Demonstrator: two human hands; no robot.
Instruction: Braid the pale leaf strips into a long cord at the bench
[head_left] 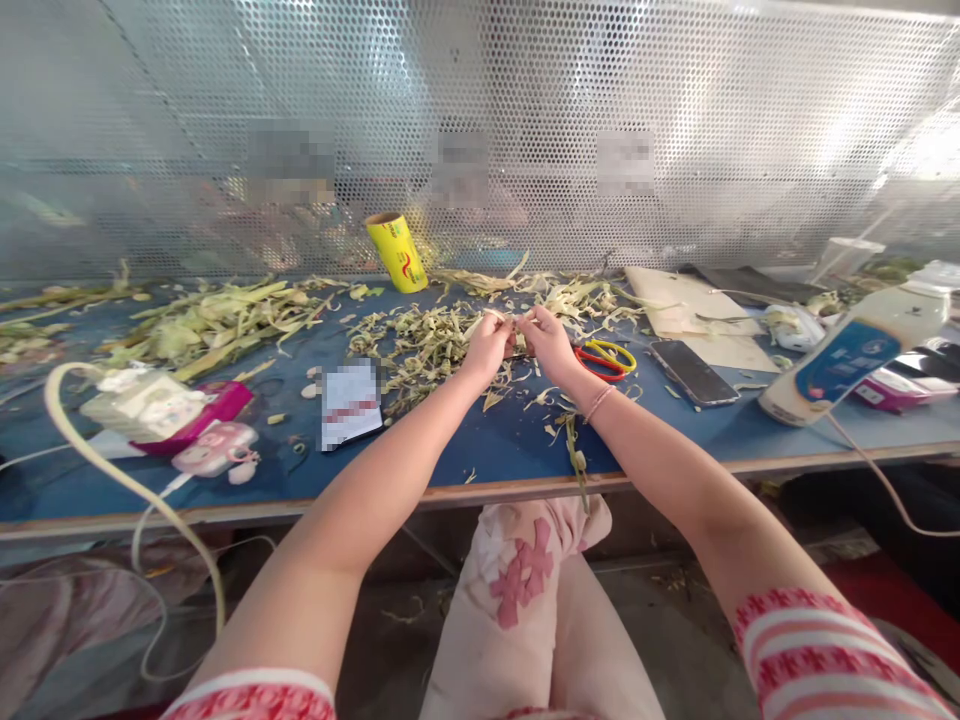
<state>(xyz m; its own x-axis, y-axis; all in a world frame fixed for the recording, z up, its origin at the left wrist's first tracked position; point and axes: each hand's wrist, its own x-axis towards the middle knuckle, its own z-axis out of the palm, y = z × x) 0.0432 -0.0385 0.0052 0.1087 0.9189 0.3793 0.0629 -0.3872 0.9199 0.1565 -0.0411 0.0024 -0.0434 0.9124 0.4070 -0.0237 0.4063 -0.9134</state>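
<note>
Close together over the middle of the blue table point(442, 465), both my hands have their fingertips pinched. My left hand point(489, 347) is closed, with a pale sliver of plant by its fingers. Almost touching it, my right hand point(545, 338) is closed too. Whatever they grip between them is too small and hidden to name. Below and around them lies a heap of shredded, pale green-yellow plant pieces point(420, 345). Scissors with red and yellow handle loops point(611, 360) lie just right of my right hand, their blades mostly hidden.
A yellow tube point(397, 252) stands tilted behind the heap. Longer plant stalks point(217, 320) lie left. A phone point(694, 373), cardboard point(690, 305) and a large bottle point(855, 350) are on the right. A pink case point(215, 449) and a cable point(142, 475) sit left. A perforated metal panel point(525, 120) rises behind.
</note>
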